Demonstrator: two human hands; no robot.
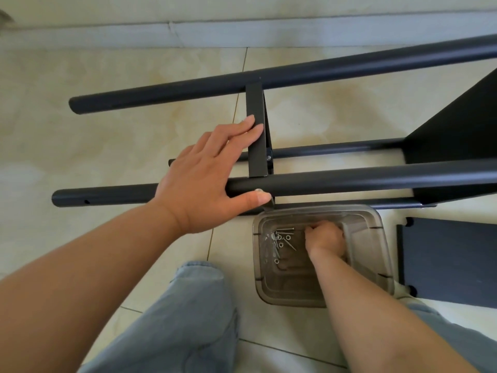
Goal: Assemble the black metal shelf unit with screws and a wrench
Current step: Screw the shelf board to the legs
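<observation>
Here the left hand (pixel 204 179) lies flat and open over the frame (pixel 295 181), fingers on the crossbar (pixel 256 135), thumb against the near tube. The right hand (pixel 325 239) is curled inside the tub (pixel 376 254) beside the screws (pixel 281 242); whether it has pinched one I cannot tell. If the steadying hand slackens, the frame could roll on the tile and throw the holes out of line. The tub sits tight against the frame, a loose panel (pixel 451 262) just beside it; open floor lies only to the left.
</observation>
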